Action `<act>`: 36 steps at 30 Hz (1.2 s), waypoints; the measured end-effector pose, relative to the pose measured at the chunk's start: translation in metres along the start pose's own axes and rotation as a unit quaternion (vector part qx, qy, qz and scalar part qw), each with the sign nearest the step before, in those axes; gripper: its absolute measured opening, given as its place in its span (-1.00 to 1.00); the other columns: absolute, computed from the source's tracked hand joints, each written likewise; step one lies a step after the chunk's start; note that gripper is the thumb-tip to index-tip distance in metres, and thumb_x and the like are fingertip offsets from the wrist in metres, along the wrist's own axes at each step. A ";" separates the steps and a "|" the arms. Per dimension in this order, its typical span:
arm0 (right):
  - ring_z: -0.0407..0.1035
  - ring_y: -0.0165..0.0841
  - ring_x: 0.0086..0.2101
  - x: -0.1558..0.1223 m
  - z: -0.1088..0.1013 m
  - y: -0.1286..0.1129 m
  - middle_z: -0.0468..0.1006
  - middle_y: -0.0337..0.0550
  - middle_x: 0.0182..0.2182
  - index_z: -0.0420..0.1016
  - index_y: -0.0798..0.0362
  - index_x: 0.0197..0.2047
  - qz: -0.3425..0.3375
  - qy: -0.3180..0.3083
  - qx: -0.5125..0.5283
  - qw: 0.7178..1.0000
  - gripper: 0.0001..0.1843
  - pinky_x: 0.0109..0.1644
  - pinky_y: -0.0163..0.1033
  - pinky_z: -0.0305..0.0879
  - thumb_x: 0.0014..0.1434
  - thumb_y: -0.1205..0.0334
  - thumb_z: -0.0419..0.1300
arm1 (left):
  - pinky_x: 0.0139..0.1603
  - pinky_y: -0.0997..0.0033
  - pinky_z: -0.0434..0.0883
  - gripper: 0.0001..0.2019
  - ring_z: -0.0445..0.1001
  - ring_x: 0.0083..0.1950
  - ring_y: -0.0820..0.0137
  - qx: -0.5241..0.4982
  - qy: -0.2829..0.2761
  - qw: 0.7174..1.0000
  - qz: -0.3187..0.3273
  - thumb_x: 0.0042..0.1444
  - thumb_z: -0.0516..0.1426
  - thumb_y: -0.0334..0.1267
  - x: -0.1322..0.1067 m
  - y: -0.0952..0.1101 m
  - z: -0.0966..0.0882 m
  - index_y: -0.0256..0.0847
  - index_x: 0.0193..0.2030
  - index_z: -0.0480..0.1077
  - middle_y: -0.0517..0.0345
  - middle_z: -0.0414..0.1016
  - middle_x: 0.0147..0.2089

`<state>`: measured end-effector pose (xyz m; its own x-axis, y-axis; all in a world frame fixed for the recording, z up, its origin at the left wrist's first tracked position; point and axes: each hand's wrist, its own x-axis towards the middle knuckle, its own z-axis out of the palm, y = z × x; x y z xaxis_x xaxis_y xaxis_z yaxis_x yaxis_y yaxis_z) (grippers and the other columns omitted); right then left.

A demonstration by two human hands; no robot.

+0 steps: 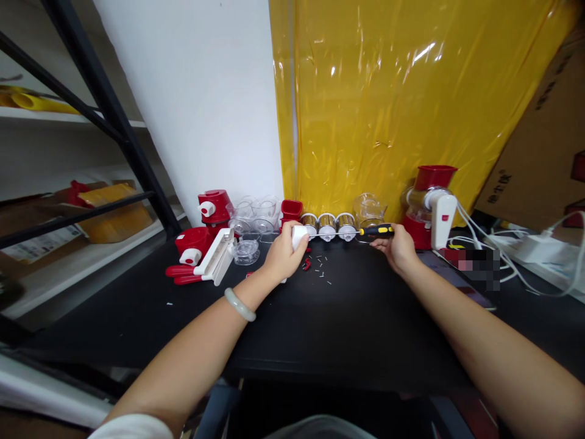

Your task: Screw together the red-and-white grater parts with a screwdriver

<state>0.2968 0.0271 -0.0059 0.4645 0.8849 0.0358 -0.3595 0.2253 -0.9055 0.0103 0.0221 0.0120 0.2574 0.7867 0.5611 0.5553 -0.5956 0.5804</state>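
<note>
My left hand (287, 249) is closed around a small white plastic part (299, 236), raised over the black table. In my right hand (398, 249) is a screwdriver (377, 231) with a black and yellow handle, held level. Its long thin shaft points left and its tip reaches the white part; whether it sits in a screw I cannot make out. Below, several small screws (322, 266) and a little red piece (306, 264) lie scattered on the table. Just behind the shaft stand three metal grater drums (327, 224) with white rims.
Red housings (214, 206), white handles with red ends (214, 262) and clear plastic hoppers (256, 213) lie at the left. An assembled red and white grater (432, 210) stands at the right, beside white cables (503, 250). A yellow plastic curtain (411, 110) hangs behind.
</note>
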 end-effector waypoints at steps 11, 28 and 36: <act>0.31 -0.46 -0.74 0.006 -0.004 0.005 0.51 -0.21 -0.62 0.31 0.03 -0.28 -0.006 -0.021 -0.020 1.000 -0.78 -0.60 -0.40 0.30 0.34 0.14 -0.04 | -0.26 0.28 0.41 -0.67 0.56 -0.29 0.24 0.007 0.019 1.000 0.010 0.31 0.00 -0.05 0.001 0.001 -0.001 -0.18 0.10 0.19 0.05 0.52 -0.27; 0.25 -0.49 -0.76 0.004 -0.003 0.002 0.48 -0.25 -0.66 0.24 0.01 -0.28 -0.011 -0.004 -0.044 0.999 -0.80 -0.66 -0.44 0.21 0.39 0.18 -0.07 | -0.23 0.28 0.37 -0.65 0.53 -0.27 0.25 0.022 0.031 0.999 0.039 0.32 0.01 -0.06 -0.001 0.001 -0.002 -0.20 0.13 0.18 0.03 0.53 -0.22; 0.24 -0.50 -0.77 0.001 -0.002 0.002 0.45 -0.28 -0.69 0.23 0.02 -0.32 -0.019 -0.012 -0.055 0.998 -0.75 -0.66 -0.45 0.18 0.41 0.17 -0.09 | -0.24 0.26 0.39 -0.66 0.52 -0.29 0.27 0.031 0.054 0.996 0.064 0.31 0.02 -0.08 -0.001 -0.001 -0.001 -0.20 0.13 0.19 0.02 0.53 -0.18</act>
<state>0.2984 0.0276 -0.0083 0.4564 0.8862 0.0799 -0.2499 0.2139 -0.9444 0.0092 0.0216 0.0115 0.2449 0.6807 0.6904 0.5716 -0.6766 0.4643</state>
